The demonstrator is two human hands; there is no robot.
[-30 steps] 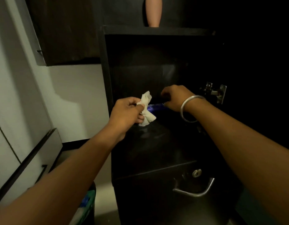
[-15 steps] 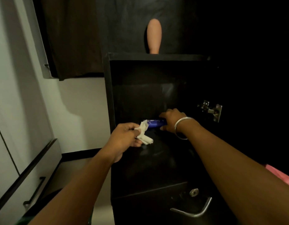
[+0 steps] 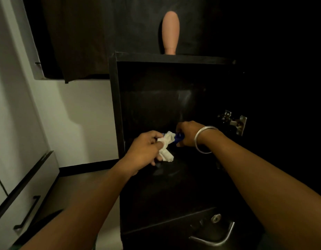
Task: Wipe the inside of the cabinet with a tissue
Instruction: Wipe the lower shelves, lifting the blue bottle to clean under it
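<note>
The dark cabinet stands open in front of me, its inside black and dim. My left hand grips a crumpled white tissue at the compartment's left front. My right hand, with a silver bangle on the wrist, holds a blue object just right of the tissue. The tissue touches or overlaps the blue object's left end. Most of the blue object is hidden by the tissue and my fingers.
A pink rounded object stands on the shelf above the compartment. A metal hinge sits on the right inner side. Below is a drawer front with a lock and a curved metal handle. White drawers line the left wall.
My left hand with the tissue has moved right against the blue object that my right hand holds. The view has tilted up a little.
</note>
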